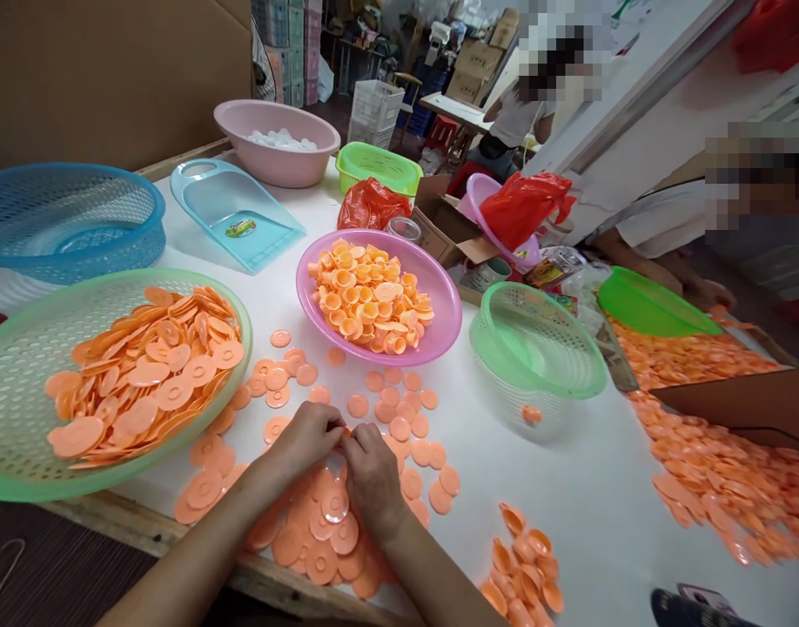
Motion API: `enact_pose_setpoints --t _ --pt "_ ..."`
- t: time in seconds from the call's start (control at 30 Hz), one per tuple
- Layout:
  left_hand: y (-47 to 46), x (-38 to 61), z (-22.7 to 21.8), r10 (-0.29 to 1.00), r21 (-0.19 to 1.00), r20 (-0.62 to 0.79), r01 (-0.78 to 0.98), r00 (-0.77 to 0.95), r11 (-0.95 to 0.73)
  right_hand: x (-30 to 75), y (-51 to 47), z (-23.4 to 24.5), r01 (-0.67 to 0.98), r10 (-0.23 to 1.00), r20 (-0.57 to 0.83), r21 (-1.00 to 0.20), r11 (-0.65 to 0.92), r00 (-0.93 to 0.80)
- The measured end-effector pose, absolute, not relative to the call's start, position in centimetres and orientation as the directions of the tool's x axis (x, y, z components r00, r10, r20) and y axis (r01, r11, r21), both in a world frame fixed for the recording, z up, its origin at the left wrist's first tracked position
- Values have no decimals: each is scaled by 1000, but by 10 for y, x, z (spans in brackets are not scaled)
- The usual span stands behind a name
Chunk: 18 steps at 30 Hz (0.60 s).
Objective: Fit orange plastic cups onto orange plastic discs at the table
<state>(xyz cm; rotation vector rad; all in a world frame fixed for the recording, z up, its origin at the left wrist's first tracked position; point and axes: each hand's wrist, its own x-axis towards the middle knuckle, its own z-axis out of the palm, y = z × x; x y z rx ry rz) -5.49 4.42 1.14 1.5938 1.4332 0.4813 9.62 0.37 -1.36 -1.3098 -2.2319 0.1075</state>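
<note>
My left hand (306,440) and my right hand (372,475) meet low in the middle of the view, fingers curled and pinched together over a small orange piece (345,430) that shows between the fingertips. Under and around them lie several flat orange plastic discs (325,531) on the white table (588,488). To the left, a green perforated basket (21,392) holds many large orange discs. A pink bowl (442,300) behind my hands is heaped with small orange cups. Several more orange cups (523,562) lie at my right.
An empty green basket (536,344) tilts at the right. Further back are a blue basket (66,218), a light-blue scoop (236,209), a pink basin (275,144), a green basket (377,165) and red bags (370,205). Two other people sit at the right near a spread of orange pieces (713,461).
</note>
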Motion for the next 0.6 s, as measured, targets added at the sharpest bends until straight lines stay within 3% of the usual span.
enact_pose_setpoints --t 0.17,0.27,0.33,0.43,0.5,0.6 --pt "36 -44 -1 965 823 -221 558 143 106 89 1 -18 807 805 440 -249 535 -398" --pt "35 -47 0 959 829 -227 551 167 100 89 -2 -16 827 832 400 -251 503 -384" --pt "36 -54 3 951 860 -243 496 192 120 92 1 -6 820 834 382 -260 509 -397" --pt "32 -65 7 968 913 -234 363 93 186 103 19 27 795 811 432 -282 536 -394" --pt "23 -67 8 979 914 -200 368 47 169 113 45 58 807 805 505 -308 505 -311" --pt "9 -59 7 962 841 -127 540 242 -25 137 93 99 832 801 586 -379 405 -123"
